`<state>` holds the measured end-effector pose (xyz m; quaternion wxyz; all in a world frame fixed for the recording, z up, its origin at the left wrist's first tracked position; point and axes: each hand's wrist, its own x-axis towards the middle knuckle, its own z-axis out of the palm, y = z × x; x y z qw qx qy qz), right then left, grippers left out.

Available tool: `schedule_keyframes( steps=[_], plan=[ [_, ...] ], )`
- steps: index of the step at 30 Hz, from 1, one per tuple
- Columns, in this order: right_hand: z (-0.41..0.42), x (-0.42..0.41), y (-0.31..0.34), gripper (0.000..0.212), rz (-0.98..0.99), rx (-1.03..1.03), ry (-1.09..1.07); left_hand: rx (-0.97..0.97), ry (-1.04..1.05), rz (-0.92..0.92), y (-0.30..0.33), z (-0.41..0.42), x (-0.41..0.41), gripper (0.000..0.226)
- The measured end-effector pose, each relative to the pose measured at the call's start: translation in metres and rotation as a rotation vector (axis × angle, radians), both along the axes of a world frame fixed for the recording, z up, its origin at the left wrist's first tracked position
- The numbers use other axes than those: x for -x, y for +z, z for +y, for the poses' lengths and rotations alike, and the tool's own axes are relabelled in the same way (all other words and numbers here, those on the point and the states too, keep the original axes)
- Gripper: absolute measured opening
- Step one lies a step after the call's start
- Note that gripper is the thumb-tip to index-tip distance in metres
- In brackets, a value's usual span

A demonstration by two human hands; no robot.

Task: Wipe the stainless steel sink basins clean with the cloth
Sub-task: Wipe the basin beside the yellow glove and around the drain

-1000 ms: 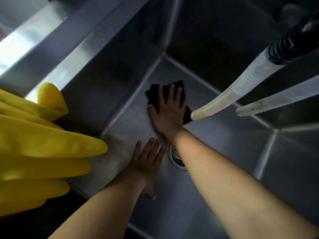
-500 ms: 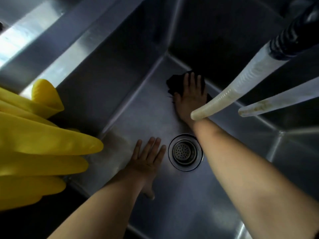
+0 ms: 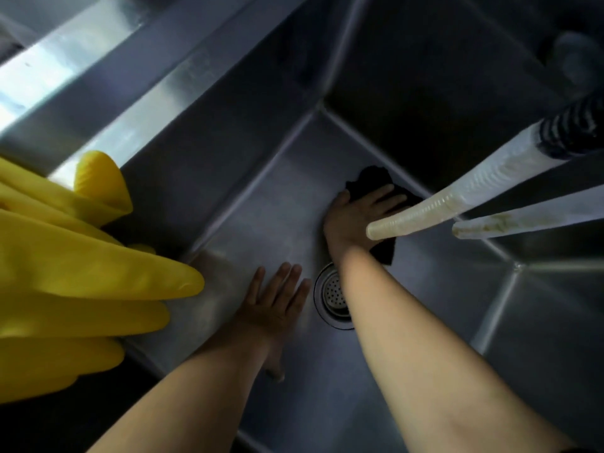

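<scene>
Black and crumpled, the cloth (image 3: 371,183) is lying on the stainless steel basin floor (image 3: 281,223) at about one o'clock from the drain strainer (image 3: 333,297), close to the far wall seam. The right hand (image 3: 354,217) is pressing it flat, fingers extended and spread, nothing gripped. The left hand (image 3: 273,308) is resting open-palmed on the floor at nine o'clock from the drain, bracing. A pale ribbed hose (image 3: 451,204) is hanging over the right hand's knuckles, a second tube (image 3: 523,220) beside it. Yellow rubber gloves (image 3: 65,276) are draped at the basin's nine o'clock edge. To wipe well, I would judge that keeping even palm pressure and overlapping strokes into the seam is mattering most.
</scene>
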<state>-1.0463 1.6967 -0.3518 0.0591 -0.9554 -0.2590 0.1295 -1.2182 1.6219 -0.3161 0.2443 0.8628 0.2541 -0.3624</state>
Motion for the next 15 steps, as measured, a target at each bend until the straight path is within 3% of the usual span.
schedule_keyframes(
  steps=[2,6,11,15],
  plan=[
    [0.025,0.024,0.001,0.076,-0.001,0.004,0.059,0.01,-0.012,0.005,0.0,0.001,-0.001,0.139],
    [0.07,0.047,-0.001,0.074,-0.012,-0.037,0.425,0.029,-0.008,0.001,-0.003,0.001,0.001,0.136],
    [0.08,-0.008,0.005,0.07,-0.087,-0.025,0.838,0.02,0.043,-0.02,-0.002,-0.001,0.001,0.141],
    [0.053,-0.051,0.013,0.069,-0.132,0.003,0.897,0.016,0.045,-0.019,-0.002,-0.001,0.0,0.141]
  ],
)
